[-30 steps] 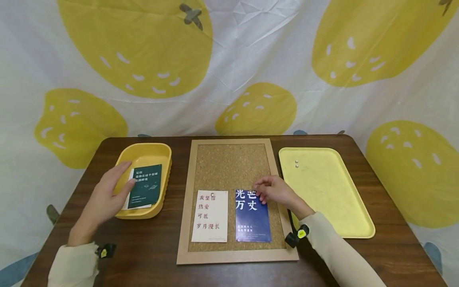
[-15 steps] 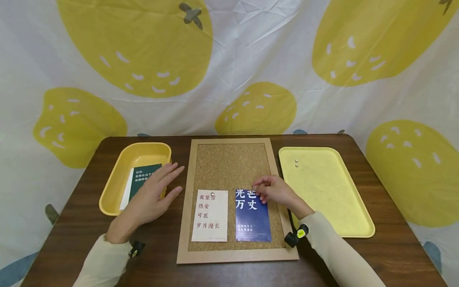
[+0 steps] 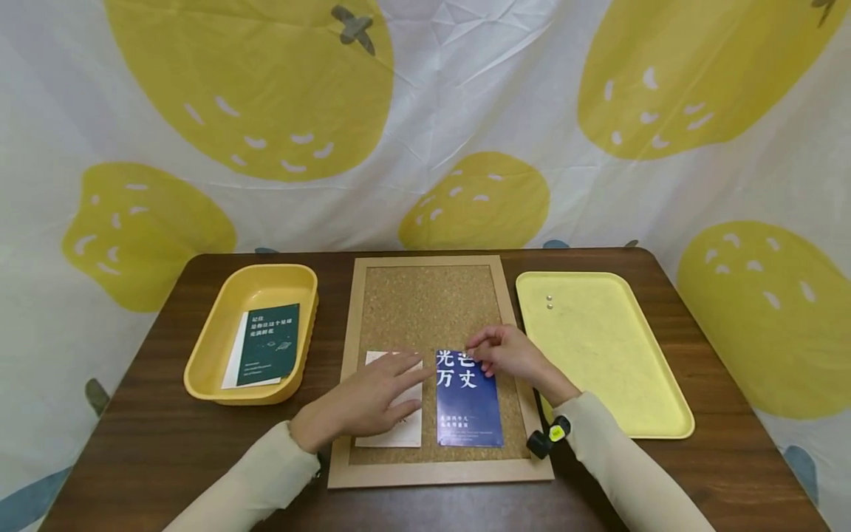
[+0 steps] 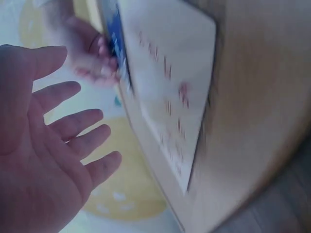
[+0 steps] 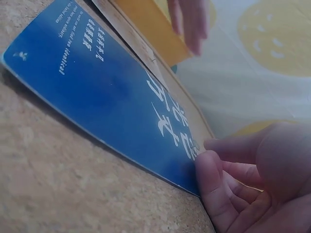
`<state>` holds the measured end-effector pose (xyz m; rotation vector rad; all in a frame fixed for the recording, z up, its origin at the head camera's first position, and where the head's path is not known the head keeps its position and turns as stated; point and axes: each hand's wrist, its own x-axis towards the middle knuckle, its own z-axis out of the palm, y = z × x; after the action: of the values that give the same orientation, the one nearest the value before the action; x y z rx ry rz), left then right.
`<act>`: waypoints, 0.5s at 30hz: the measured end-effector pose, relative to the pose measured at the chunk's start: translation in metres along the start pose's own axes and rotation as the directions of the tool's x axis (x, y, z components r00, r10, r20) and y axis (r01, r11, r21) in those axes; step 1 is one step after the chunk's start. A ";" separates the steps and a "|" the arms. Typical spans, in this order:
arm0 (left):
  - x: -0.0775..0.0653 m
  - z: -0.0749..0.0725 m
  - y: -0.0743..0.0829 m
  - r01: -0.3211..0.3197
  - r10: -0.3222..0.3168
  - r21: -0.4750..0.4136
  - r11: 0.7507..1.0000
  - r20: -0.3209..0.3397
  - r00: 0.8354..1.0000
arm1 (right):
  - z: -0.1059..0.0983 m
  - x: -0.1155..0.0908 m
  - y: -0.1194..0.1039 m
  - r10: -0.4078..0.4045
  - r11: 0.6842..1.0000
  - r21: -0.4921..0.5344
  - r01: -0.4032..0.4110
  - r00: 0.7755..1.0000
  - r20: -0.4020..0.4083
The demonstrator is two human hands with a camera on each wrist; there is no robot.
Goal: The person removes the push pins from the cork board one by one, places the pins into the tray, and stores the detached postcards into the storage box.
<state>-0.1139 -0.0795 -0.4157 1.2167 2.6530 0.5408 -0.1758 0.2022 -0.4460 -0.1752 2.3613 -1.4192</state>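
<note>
My right hand (image 3: 508, 356) is at the top edge of the blue card (image 3: 468, 410), which lies on the cork board (image 3: 428, 307). In the right wrist view its thumb and forefinger pinch a small silver push pin (image 5: 195, 145) at the blue card's top, mostly hidden by the fingertips. My left hand (image 3: 368, 391) is over the white card (image 3: 392, 440) on the board's left, fingers extended and apart. The left wrist view shows its palm with nothing in it, beside the white card with red characters (image 4: 165, 82).
At the left stands a yellow basket (image 3: 199, 362) holding a dark green card (image 3: 269, 346) over a white one. A pale yellow tray (image 3: 612, 355) lies at the right with two silver push pins (image 3: 549, 302) on it. A lemon-patterned cloth (image 3: 319, 214) hangs behind the table.
My left hand has moved right from the basket to over the white card, leaving the green card in the basket. The right hand has stayed at the blue card's top edge.
</note>
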 end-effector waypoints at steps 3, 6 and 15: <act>0.009 0.008 0.007 -0.022 0.020 0.031 0.999 0.072 0.997 | 0.001 0.000 -0.001 -0.005 1.000 -0.016 0.005 1.000 0.000; 0.016 0.015 0.012 -0.037 0.027 0.077 0.996 0.130 0.991 | 0.002 -0.001 -0.001 -0.013 0.999 -0.032 0.013 1.000 0.000; 0.026 0.026 0.022 -0.038 0.011 0.141 0.989 0.189 0.982 | 0.005 0.001 0.002 -0.042 0.997 -0.071 0.040 0.999 -0.025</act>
<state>-0.1078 -0.0399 -0.4314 1.2722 2.5565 0.2273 -0.1742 0.1984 -0.4497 -0.2265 2.4441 -1.3662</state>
